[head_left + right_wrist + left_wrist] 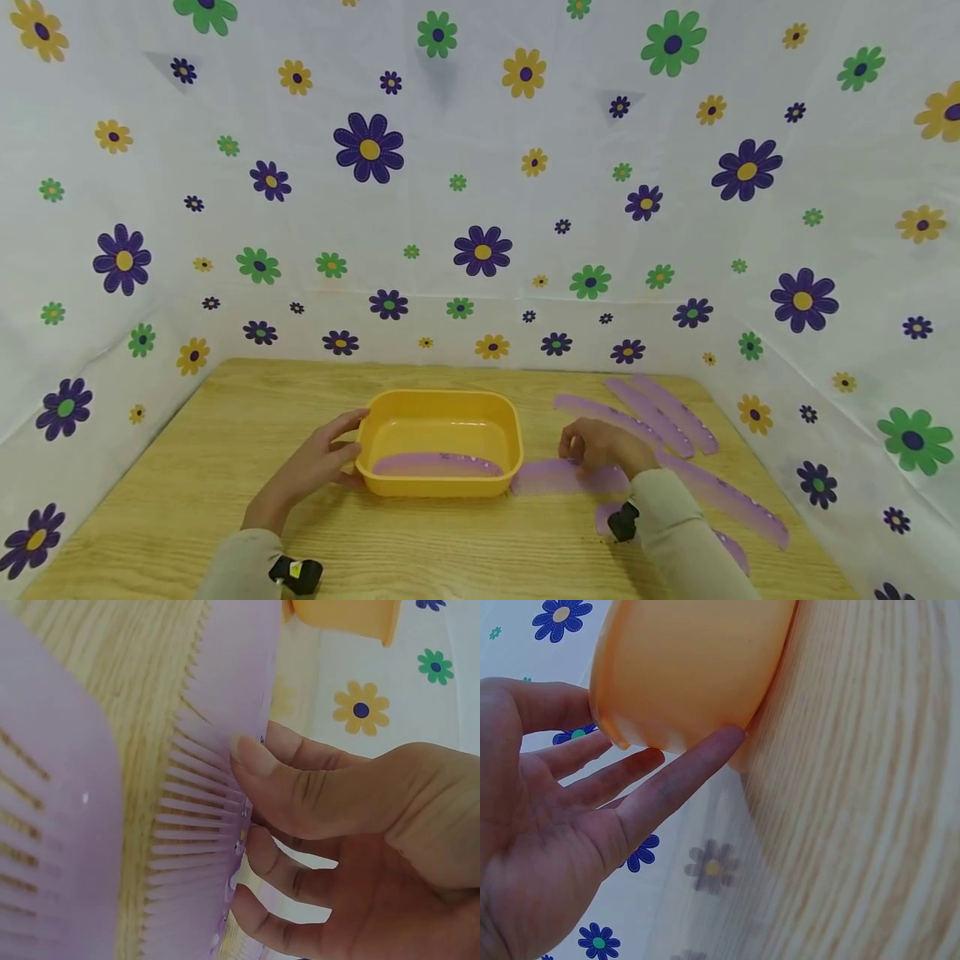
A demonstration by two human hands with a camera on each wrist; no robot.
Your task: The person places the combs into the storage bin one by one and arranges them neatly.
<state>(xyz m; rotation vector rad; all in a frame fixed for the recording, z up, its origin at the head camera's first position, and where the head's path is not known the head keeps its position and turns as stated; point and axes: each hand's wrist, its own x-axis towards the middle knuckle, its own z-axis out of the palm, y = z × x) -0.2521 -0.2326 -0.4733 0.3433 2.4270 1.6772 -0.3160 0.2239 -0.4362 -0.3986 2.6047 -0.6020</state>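
A yellow plastic tub [447, 486] stands on the table with one purple comb [438, 465] inside it. My left hand [322, 457] is at the tub's left end; in the left wrist view its extended fingertips [731, 739] touch the tub wall. To the right of the tub, my right hand [600, 446] pinches the spine of another purple comb [542, 477] between thumb and fingers. The right wrist view shows this comb's teeth [199, 802] near the wood, with the thumb on its upper face and fingertips at the decorated spine.
Several more purple combs lie at the right: a group [660, 412] towards the back, a long comb [731, 500] beside my right forearm, and others partly hidden under the sleeve. The wooden table [420, 550] meets a flowered white sheet [420, 208] at the back and sides.
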